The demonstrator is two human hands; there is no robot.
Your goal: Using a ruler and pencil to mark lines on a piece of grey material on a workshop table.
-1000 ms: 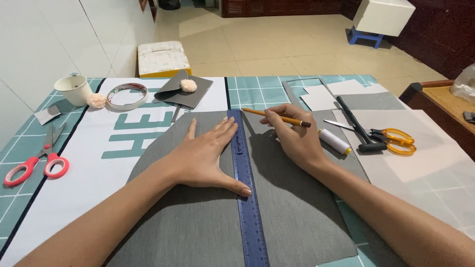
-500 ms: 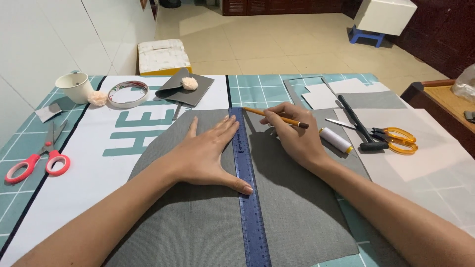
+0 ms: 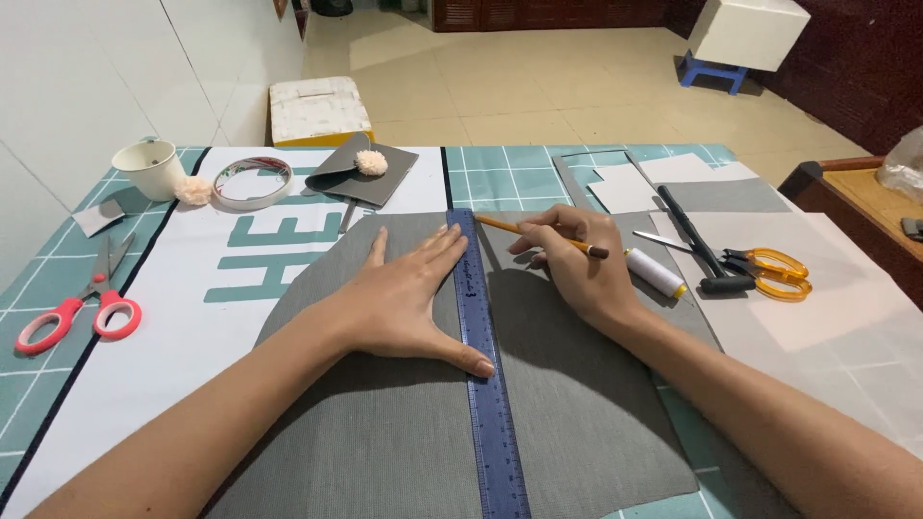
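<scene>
Starting at the far left, we see red-handled scissors [image 3: 72, 312] lying closed on the teal cutting mat [image 3: 38, 288], well apart from the work, with a white cup [image 3: 151, 168], a small peach pompom [image 3: 195, 190] and a roll of tape [image 3: 252, 182] set back along the far edge, seemingly parked out of the way. Near them a folded grey piece [image 3: 361, 178] carries a second pompom. In the middle, a large grey fabric piece [image 3: 385, 423] with a rounded top lies flat over a white printed sheet [image 3: 173, 317]. Our left hand [image 3: 404, 308] rests on it open, palm down and fingers spread, the thumb and fingertips pressed against the edge of the blue ruler [image 3: 486, 384], which runs lengthwise down the cloth; we judge the flat hand is there to keep ruler and fabric from sliding. Just right of the ruler's far end, our right hand [image 3: 577, 279] is closed around a yellow pencil [image 3: 538, 235] in a writing grip, its sharpened end pointing towards the ruler's edge and the heel of the hand resting on the fabric for steadiness. Further right lie a white spool of thread [image 3: 656, 273], a dark tool [image 3: 697, 245] and orange-handled scissors [image 3: 769, 272] on pale paper sheets [image 3: 846, 298], all near the pencil hand.
</scene>
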